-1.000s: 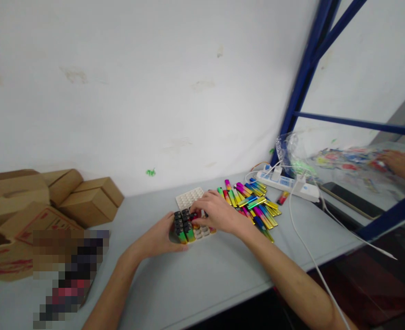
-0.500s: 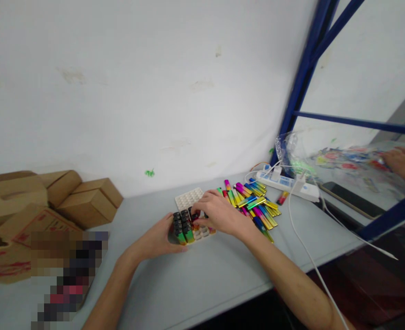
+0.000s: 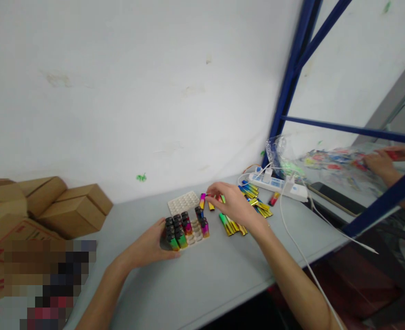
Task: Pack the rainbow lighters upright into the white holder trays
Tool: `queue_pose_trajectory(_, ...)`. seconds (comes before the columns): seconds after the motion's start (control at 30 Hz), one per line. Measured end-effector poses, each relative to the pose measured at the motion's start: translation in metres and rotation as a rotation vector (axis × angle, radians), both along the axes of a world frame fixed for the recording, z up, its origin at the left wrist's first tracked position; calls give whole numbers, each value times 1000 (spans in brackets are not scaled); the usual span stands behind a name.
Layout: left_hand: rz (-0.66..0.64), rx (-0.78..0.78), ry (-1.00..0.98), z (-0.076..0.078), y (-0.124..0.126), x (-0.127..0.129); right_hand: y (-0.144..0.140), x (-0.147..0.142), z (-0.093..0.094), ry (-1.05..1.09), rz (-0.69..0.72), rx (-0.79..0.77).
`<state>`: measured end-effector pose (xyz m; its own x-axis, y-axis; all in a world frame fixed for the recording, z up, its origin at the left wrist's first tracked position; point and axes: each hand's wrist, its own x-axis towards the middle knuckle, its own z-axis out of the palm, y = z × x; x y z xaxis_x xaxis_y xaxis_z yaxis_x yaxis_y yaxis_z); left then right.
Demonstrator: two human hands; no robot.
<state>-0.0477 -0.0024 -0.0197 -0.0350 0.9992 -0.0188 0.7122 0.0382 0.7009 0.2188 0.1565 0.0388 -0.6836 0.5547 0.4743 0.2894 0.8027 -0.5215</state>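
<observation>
My left hand (image 3: 150, 245) is wrapped around the left end of a white pitted tray (image 3: 192, 239), its thumb along the front edge. Lighters with black tops (image 3: 177, 228) stand upright in rows there, green and magenta ones among them. Toward the tray's right side stand a purple lighter (image 3: 205, 228) and a blue one (image 3: 199, 212), with bare pits between. Over a loose heap of shiny lighters (image 3: 228, 225), my right hand (image 3: 230, 201) hovers with fingers curved and apart. Its fingertips are beside a magenta lighter (image 3: 202, 200); I see nothing held in them.
Behind lies a second white pitted tray (image 3: 181, 203). Cardboard boxes (image 3: 81, 208) stand left. Right are a power strip (image 3: 278, 185) with white cables, a phone (image 3: 335, 198), a blue metal frame (image 3: 280, 114) and a clear plastic bag (image 3: 326, 160) near another person's hands (image 3: 383, 162).
My right hand has moved from the tray to the lighter heap at the right, uncovering the upright lighters. My left hand stays on the tray. The camera view has shifted slightly.
</observation>
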Motion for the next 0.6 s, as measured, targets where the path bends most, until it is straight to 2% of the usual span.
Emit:
queue_pose_trajectory(0.17, 23, 12, 37, 0, 0, 0, -5, 35, -26, -326, -152, -57)
queue_pose_trajectory(0.27, 13, -4, 51, 0, 0, 0, -21, 32, -39, -508, -241, -104)
queue_pose_trajectory(0.37, 3, -5, 74, 0, 0, -1, -36, 15, -41, -633, -314, -46)
queue_pose_trajectory(0.5, 1, 10, 66, -1, 0, -2, -33, 3, -41, -661, -288, -14)
queue_pose_trajectory(0.6, 9, 8, 49, -3, 0, -2, -15, 13, -42, -535, -279, -33)
